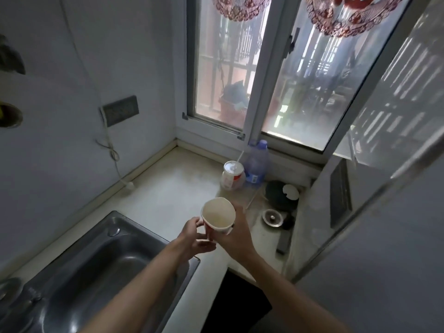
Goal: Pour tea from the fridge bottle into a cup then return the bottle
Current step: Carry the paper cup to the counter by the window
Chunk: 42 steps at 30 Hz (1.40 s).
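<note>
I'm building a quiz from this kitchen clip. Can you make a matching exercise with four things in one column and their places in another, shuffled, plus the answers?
Things:
1. paper cup
2. steel sink
3. blue-capped bottle
4. wall socket

Places:
A. on the left wall, above the counter
B. held above the counter in both hands
C. by the window, at the back of the counter
D. set into the counter, lower left

Pairs: 1-B, 2-D, 3-C, 4-A

The right hand wraps the cup; the left hand touches its side.
</note>
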Each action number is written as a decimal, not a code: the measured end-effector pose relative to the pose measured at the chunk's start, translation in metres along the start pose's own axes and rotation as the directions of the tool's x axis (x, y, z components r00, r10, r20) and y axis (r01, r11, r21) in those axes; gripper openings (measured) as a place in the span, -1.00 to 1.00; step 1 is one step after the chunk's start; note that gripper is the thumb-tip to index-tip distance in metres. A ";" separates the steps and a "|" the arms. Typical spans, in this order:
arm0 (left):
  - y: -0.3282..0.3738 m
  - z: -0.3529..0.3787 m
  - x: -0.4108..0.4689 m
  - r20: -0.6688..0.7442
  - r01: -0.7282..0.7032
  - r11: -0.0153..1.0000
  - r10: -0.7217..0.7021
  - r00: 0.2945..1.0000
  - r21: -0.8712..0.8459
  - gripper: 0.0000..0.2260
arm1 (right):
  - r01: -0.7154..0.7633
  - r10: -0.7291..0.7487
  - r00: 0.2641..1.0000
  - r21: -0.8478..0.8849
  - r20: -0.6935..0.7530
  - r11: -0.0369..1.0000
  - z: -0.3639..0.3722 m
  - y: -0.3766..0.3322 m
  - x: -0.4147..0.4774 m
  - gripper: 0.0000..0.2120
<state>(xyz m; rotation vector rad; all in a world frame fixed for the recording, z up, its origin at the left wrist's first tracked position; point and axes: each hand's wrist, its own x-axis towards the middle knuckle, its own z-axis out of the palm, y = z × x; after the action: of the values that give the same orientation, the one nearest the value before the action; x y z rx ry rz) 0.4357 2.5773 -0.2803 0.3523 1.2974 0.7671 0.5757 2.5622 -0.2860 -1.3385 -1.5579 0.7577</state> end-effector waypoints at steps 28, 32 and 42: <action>-0.015 0.014 0.122 -0.156 0.044 0.997 -0.053 0.986 -0.057 -0.70 | -0.261 0.265 0.961 -0.057 0.074 0.964 0.046 0.115 0.050 -0.27; -0.018 0.012 0.125 -0.164 0.043 0.999 -0.046 0.985 -0.021 -0.71 | -0.255 0.257 0.962 -0.035 0.089 0.966 0.047 0.116 0.052 -0.26; 0.000 0.012 0.098 -0.229 -0.017 0.963 0.081 0.970 0.268 -0.59 | -0.154 0.173 0.956 -0.096 0.235 0.983 0.030 0.104 0.051 0.08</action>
<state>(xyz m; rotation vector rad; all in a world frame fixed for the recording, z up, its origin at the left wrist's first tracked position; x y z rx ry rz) 0.4544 2.6463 -0.3490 0.5206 1.6294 0.6936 0.5916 2.6383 -0.3775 -1.4893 -1.6954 1.0045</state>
